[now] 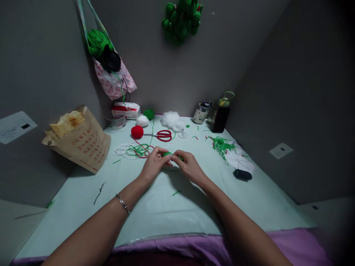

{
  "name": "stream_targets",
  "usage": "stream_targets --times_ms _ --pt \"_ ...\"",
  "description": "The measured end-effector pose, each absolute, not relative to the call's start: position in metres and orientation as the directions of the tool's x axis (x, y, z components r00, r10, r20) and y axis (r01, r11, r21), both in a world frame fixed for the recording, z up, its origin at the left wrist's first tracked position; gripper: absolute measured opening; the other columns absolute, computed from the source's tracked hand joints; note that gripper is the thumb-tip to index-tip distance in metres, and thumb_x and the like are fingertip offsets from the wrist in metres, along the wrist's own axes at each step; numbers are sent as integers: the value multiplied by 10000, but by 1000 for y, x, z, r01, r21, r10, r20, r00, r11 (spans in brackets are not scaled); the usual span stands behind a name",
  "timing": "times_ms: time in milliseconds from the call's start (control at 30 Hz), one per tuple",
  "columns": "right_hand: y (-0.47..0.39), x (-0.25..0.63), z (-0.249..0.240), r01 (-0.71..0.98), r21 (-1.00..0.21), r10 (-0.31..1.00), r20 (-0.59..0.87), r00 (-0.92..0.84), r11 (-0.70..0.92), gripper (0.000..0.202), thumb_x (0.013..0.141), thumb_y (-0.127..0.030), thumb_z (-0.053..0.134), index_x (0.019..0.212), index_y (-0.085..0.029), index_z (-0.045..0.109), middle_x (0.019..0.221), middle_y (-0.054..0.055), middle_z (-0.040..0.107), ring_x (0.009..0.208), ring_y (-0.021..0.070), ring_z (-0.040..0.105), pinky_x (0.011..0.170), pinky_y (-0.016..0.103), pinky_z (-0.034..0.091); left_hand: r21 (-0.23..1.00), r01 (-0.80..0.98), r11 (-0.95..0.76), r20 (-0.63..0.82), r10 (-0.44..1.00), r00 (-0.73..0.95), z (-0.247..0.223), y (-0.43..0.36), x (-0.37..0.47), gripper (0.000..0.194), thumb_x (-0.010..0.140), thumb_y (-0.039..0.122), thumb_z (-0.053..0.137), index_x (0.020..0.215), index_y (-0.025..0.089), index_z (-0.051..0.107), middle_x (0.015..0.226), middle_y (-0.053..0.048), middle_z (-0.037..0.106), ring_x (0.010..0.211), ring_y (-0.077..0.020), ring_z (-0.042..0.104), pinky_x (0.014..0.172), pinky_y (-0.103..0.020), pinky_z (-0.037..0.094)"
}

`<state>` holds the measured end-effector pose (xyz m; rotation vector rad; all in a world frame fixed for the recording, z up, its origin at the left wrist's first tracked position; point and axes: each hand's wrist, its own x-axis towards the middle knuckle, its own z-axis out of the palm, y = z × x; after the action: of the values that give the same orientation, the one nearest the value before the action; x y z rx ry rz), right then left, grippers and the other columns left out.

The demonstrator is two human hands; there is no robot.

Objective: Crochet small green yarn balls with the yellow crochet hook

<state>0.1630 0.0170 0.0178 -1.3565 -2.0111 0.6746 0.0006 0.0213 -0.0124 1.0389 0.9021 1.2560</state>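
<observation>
My left hand (157, 161) and my right hand (188, 165) meet over the middle of the pale table (166, 207). Between their fingertips is a small green yarn piece (167, 154), and both hands pinch it. A bit of green also shows by my right fingers. Just behind my left hand lies a tangle of green, white and red yarn (135, 150). Red-handled scissors (163, 135) rest farther back, their blades pointing at a red yarn ball (137, 132).
A paper bag with bread (85, 147) stands at the left. White stuffing (172, 121), a cup (200, 113) and a dark bottle (221, 118) are at the back. Yarn scraps (223, 146) and a dark cylinder (242, 174) lie at the right.
</observation>
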Motion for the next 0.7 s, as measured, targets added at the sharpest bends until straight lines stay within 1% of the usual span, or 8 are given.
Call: stream_targets --times_ms 67,133,233,267,333,433,600,700 --pt "12 159 18 648 -676 934 198 -299 351 223 951 -276 522 777 -192 634 660 -6 588 628 144 490 606 249 316 965 -262 -3 27 996 87 -19 25 2 238 825 244 800 926 168 599 676 55 624 579 -117 627 604 -259 542" --pt "8 154 17 677 -646 934 202 -294 353 163 928 -217 527 811 -197 639 672 7 597 628 154 476 619 266 286 973 -231 -12 27 998 61 -23 28 4 152 912 249 725 973 148 629 756 31 639 598 -110 606 576 -250 534" --pt "5 149 15 705 -618 937 212 -276 348 129 907 -192 536 832 -206 641 670 15 605 618 161 457 624 281 255 978 -209 -11 20 999 39 -27 30 4 187 981 304 644 1069 139 654 913 -18 672 668 -120 625 586 -264 553" --pt "6 148 14 710 -615 939 216 -268 344 128 907 -204 542 827 -210 642 663 13 605 613 161 453 624 282 251 977 -211 -10 18 999 38 -26 29 3 188 980 306 645 1065 139 654 905 -16 671 663 -119 623 585 -264 551" --pt "7 147 13 711 -618 942 223 -250 335 136 907 -244 556 808 -217 645 646 6 600 606 158 447 624 281 251 973 -229 -8 18 999 41 -24 27 3 140 943 271 682 985 144 640 797 17 647 606 -111 599 562 -250 527" --pt "11 149 14 693 -649 949 218 -226 314 152 885 -266 579 756 -214 640 640 -9 596 607 145 456 626 270 267 961 -277 -6 23 998 57 -18 22 2 156 838 219 735 878 177 590 663 56 612 564 -114 593 565 -238 509" --pt "19 156 17 616 -744 966 187 -178 257 272 880 -348 570 661 -190 598 606 -29 525 605 127 457 594 245 303 942 -335 -22 59 993 103 -9 17 3 302 744 281 806 952 183 611 771 30 676 680 -126 663 683 -253 544" --pt "23 160 19 560 -789 966 177 -188 254 346 910 -401 522 637 -191 556 591 -36 473 597 125 429 579 239 321 939 -342 -35 78 991 113 -11 18 4 344 749 331 823 971 177 609 755 29 674 658 -128 660 684 -267 552"
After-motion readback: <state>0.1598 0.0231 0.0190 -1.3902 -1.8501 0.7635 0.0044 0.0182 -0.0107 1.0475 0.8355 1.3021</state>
